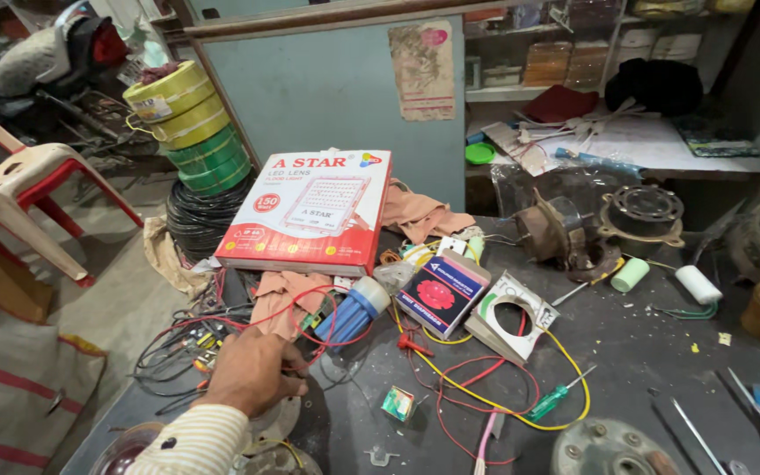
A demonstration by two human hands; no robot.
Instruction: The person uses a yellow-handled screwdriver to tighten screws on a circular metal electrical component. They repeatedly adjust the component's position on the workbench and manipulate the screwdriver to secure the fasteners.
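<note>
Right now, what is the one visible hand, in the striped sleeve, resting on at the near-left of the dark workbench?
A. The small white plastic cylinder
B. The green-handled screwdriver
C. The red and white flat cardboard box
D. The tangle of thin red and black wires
D: the hand lies on the tangle of thin red and black wires, fingers curled over a red strand, well apart from the other three things.
</note>
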